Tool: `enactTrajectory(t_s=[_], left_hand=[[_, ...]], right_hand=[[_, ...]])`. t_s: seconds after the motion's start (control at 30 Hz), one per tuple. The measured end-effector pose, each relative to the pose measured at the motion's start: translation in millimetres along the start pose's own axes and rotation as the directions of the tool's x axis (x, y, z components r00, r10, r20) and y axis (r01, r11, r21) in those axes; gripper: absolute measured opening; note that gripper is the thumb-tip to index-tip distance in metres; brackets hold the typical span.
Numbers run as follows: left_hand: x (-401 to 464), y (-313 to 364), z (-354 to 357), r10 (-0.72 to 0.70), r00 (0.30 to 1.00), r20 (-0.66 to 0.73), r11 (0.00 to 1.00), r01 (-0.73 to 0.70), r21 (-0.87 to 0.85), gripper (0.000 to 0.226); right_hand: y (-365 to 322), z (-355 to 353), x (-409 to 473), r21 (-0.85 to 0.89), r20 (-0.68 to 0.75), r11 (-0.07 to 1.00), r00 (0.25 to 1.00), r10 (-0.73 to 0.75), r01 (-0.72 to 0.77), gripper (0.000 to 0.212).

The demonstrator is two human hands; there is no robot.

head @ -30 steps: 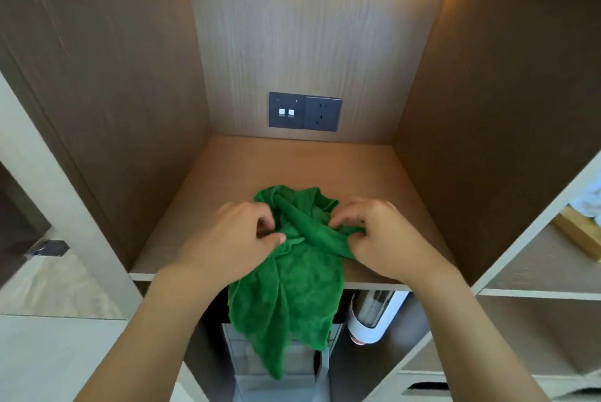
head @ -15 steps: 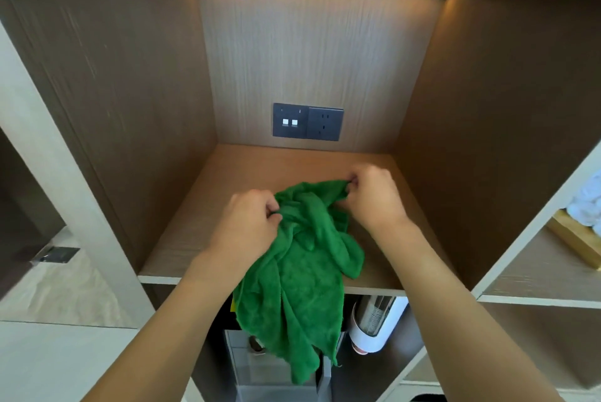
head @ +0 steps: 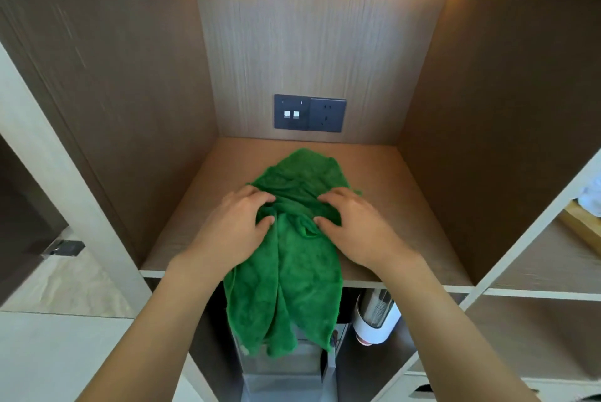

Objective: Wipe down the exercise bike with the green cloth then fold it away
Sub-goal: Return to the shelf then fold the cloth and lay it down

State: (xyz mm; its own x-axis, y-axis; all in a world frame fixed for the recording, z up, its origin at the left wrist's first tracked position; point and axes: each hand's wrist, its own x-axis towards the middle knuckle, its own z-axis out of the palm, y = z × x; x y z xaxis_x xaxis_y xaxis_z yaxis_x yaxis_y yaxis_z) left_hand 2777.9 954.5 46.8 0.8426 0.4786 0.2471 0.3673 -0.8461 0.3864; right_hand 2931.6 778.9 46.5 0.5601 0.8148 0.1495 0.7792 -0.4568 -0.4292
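The green cloth (head: 286,274) lies crumpled on the wooden shelf (head: 383,206) of a cabinet niche. Its far part is spread toward the back wall and its near half hangs over the shelf's front edge. My left hand (head: 237,226) grips a bunch of the cloth on its left side between thumb and curled fingers. My right hand (head: 351,226) grips the cloth's right side the same way. The two hands sit close together at the cloth's middle. The exercise bike is not in view.
A dark socket and switch plate (head: 309,113) sits on the niche's back wall. Brown side walls close in the shelf. Below hang a white cup dispenser (head: 375,317) and a grey box (head: 286,366). Open shelves (head: 546,268) stand at the right.
The cloth's top has been pushed farther back on the shelf and lies flatter. My right hand came back from the far corner to the cloth's middle, level with my left hand.
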Motion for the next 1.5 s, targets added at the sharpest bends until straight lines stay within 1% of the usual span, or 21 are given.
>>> enactTrajectory(t_s=[0.07, 0.13, 0.17, 0.2, 0.27, 0.33, 0.37, 0.43, 0.47, 0.53, 0.63, 0.73, 0.77, 0.8, 0.9, 1.1, 1.17, 1.27, 1.37, 1.43, 1.5], left_hand=[[2, 1, -3, 0.011, 0.999, 0.05, 1.0, -0.011, -0.011, 0.029], [2, 2, -10, -0.018, 0.995, 0.102, 0.999, 0.023, -0.048, 0.009], [2, 2, -13, -0.016, 0.992, 0.129, 0.998, 0.024, -0.061, 0.01], [1, 2, -15, -0.008, 0.991, 0.135, 0.998, 0.016, -0.06, 0.024], [1, 4, -17, 0.013, 0.999, 0.053, 0.999, -0.011, -0.043, 0.036], [6, 9, -11, 0.04, 0.997, -0.059, 0.998, -0.043, -0.043, 0.014], [11, 13, -7, 0.074, 0.996, -0.043, 0.996, -0.076, -0.048, 0.008], [21, 19, 7, 0.147, 0.985, 0.093, 0.988, -0.143, -0.054, 0.027], [24, 19, 13, 0.16, 0.977, 0.141, 0.987, -0.156, -0.045, 0.032], [27, 17, 21, 0.149, 0.979, 0.14, 0.989, -0.15, -0.006, 0.031], [26, 14, 22, 0.09, 0.995, 0.039, 0.996, -0.091, 0.013, 0.013], [19, 23, 19, 0.054, 0.996, -0.066, 0.999, -0.054, -0.002, 0.006], [15, 27, 19, 0.041, 0.995, -0.091, 0.999, -0.041, -0.001, 0.007], [11, 30, 20, 0.024, 0.994, -0.102, 1.0, -0.023, 0.012, 0.009], [-1, 31, 22, -0.028, 0.995, -0.099, 0.994, 0.038, 0.103, 0.016], [-22, 22, 6, -0.228, 0.969, -0.091, 0.918, 0.245, 0.312, 0.036], [-25, 20, 0, -0.227, 0.967, -0.114, 0.908, 0.253, 0.334, 0.036], [-21, 16, -1, -0.172, 0.969, -0.18, 0.943, 0.215, 0.254, 0.042], [-19, 11, 8, -0.081, 0.989, -0.123, 0.982, 0.1, 0.162, 0.023], [-22, 8, 14, -0.035, 0.997, -0.07, 0.983, 0.048, 0.179, 0.037], [-22, 7, 16, -0.034, 0.998, -0.061, 0.984, 0.044, 0.172, 0.047]], right_hand=[[2, 7, -8, -0.031, -0.036, 0.999, 0.998, -0.045, 0.044, 0.036], [7, 1, -12, 0.002, -0.065, 0.999, 0.997, -0.046, 0.047, 0.018], [9, -5, -13, 0.028, -0.058, 0.999, 0.998, -0.028, 0.03, 0.011], [13, -11, -14, 0.055, -0.039, 0.998, 0.999, -0.004, 0.006, 0.011], [18, -22, -12, 0.089, -0.027, 0.995, 0.998, 0.05, -0.048, 0.016], [24, -28, -7, 0.076, -0.103, 0.99, 0.987, 0.125, -0.118, 0.018], [26, -29, -4, 0.052, -0.116, 0.985, 0.979, 0.171, -0.165, 0.025], [26, -28, 2, 0.011, -0.045, 0.96, 0.959, 0.281, -0.281, 0.029], [25, -27, 5, 0.009, -0.017, 0.95, 0.95, 0.311, -0.311, 0.02], [21, -29, 11, -0.006, -0.004, 0.946, 0.946, 0.325, -0.325, 0.005], [20, -44, 27, -0.091, -0.164, 0.953, 0.948, 0.271, -0.288, 0.021], [10, -54, 48, -0.099, -0.415, 0.987, 0.907, 0.074, -0.126, 0.025], [3, -53, 53, -0.111, -0.454, 0.992, 0.891, 0.003, -0.06, 0.028], [-3, -50, 59, -0.123, -0.436, 0.992, 0.898, -0.054, 0.0, 0.034], [-18, -32, 57, -0.181, -0.192, 0.982, 0.978, -0.083, 0.048, 0.055], [-13, 25, -9, -0.031, -0.015, 0.999, 1.0, -0.022, 0.021, 0.05], [-6, 26, -14, -0.039, -0.006, 0.999, 1.0, 0.008, -0.008, 0.052], [-2, 20, -26, -0.073, -0.008, 0.997, 1.0, -0.01, 0.009, 0.048], [2, 13, -43, -0.031, -0.033, 0.999, 0.999, -0.021, 0.02, 0.036], [7, 7, -45, -0.012, -0.103, 1.0, 0.995, 0.007, -0.009, 0.029], [10, 5, -37, -0.068, -0.152, 0.997, 0.988, 0.026, -0.037, 0.033]])
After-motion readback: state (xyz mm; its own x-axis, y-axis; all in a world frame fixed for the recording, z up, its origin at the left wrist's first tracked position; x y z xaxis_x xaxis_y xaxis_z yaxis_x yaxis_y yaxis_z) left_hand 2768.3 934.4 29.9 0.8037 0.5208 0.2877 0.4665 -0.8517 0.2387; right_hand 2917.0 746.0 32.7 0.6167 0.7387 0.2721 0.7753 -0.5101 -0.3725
